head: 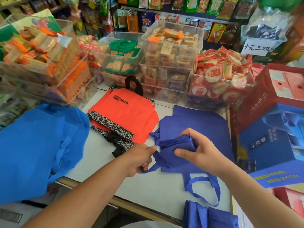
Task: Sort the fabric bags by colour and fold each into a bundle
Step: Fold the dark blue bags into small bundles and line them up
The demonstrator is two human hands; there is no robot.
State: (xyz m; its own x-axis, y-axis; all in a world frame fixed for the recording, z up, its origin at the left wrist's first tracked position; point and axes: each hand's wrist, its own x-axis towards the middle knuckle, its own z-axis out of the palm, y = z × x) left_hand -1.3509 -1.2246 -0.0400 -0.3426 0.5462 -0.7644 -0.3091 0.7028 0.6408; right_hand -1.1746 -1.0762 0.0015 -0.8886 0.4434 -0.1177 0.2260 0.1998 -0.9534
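Between the two hands, one half-folded dark-blue bag [176,146] sat above the white counter [148,188]. The right hand [199,153] clutched its bunched body, and the left hand [139,159] pinched one strap. Past the right fingers lay a flat dark-blue pile [207,124], count unclear. Past the left fingers lay at least two orange bags [130,117]. Well left was one light-blue heap [37,145].
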